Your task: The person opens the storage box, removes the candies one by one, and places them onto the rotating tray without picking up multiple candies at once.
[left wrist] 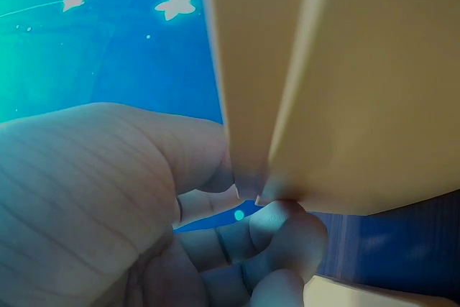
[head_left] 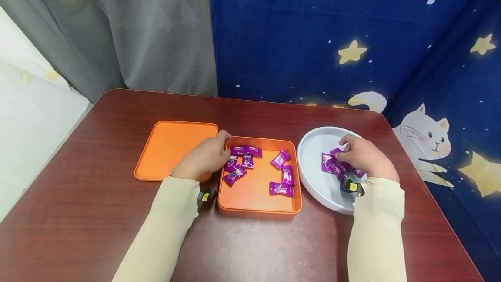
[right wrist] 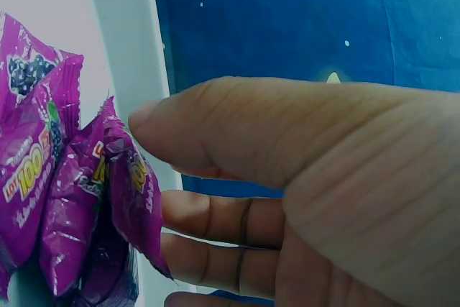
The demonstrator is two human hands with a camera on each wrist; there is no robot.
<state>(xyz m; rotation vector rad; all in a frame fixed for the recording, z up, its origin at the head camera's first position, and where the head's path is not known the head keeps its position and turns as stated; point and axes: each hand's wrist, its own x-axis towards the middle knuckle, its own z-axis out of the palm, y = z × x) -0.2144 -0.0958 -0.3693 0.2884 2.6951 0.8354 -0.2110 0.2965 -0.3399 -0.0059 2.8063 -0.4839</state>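
In the head view, my left hand [head_left: 205, 155] grips the left wall of an open orange box [head_left: 260, 202]. Thumb and fingertips lie on either side of its edge [left wrist: 248, 177] in the left wrist view. Purple-wrapped candies with grape pictures lie inside in two groups, one candy [head_left: 235, 175] at the left, another [head_left: 280, 189] at the right. My right hand [head_left: 365, 156] is over a white round tray [head_left: 311, 182] holding a candy pile [head_left: 332, 164]. In the right wrist view its thumb and fingers are spread, their tips right at the nearest candy [right wrist: 133, 199].
An orange lid [head_left: 172, 149] lies flat to the left of the box, partly behind the left hand. All stand on a dark red-brown table [head_left: 98, 212]. Grey and blue star-patterned curtains [head_left: 282, 34] hang behind the far edge.
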